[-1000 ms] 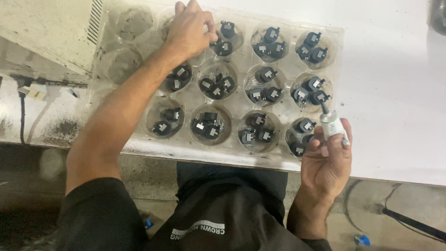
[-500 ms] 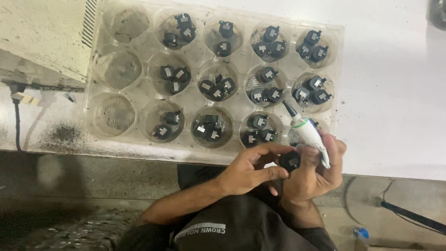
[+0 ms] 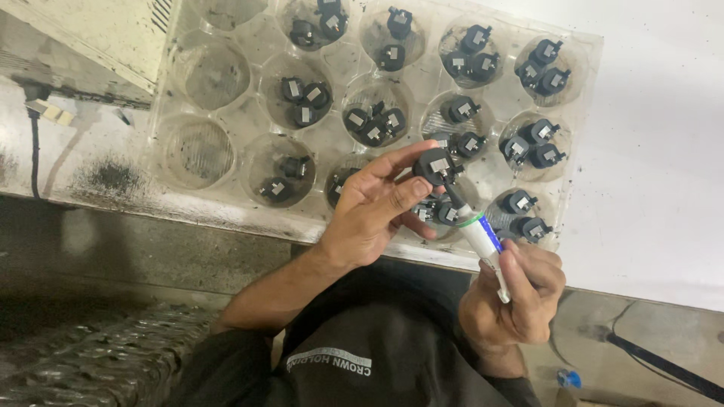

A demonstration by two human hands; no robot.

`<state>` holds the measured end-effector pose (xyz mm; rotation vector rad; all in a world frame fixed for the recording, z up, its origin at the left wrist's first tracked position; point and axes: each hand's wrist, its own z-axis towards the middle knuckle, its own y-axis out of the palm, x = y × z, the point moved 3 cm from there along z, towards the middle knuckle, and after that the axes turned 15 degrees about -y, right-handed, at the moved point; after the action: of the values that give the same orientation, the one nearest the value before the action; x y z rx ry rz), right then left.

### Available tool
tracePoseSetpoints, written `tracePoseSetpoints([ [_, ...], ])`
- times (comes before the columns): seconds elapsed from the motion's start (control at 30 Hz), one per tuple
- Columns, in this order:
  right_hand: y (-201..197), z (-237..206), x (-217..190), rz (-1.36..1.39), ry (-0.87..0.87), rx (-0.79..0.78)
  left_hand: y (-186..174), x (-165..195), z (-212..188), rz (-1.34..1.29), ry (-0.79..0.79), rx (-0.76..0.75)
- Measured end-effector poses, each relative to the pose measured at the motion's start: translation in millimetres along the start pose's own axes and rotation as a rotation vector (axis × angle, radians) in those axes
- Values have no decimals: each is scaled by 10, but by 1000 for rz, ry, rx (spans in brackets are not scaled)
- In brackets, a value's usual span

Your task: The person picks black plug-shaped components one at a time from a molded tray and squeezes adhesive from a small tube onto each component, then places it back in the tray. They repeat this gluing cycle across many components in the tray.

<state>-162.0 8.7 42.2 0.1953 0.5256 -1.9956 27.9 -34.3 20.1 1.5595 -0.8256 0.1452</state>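
Note:
My left hand holds a small round black part between thumb and fingers, just above the near edge of a clear plastic tray. My right hand grips a slim white tube with a blue and green band, its dark tip touching the held part. The tray's round cups hold two or three similar black parts each; three cups at the left are empty.
The tray lies on a white tabletop whose near edge is stained. A black cable hangs at the left edge and another cable runs across the floor at lower right. Grey floor lies below.
My left hand reached to a far cup, came back with a black part, and now holds it higher over the tray. The tube's tip has come up against that part.

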Motion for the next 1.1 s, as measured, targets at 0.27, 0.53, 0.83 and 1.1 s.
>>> tracePoseSetpoints([
  [0.27, 32, 57, -1, -26, -28, -37, -39, -37, -16, -15, -5, -24],
  [0.53, -31, -19, 14, -48, -52, -39, -86, -70, -18, -26, -20, 17],
  [0.83, -8, -99, 34, -88, -114, 96, -108, -289, 4, -101, -137, 57],
  [1.1, -50, -80, 33, -154, -91, -46, -151, -323, 14, -121, -144, 60],
])
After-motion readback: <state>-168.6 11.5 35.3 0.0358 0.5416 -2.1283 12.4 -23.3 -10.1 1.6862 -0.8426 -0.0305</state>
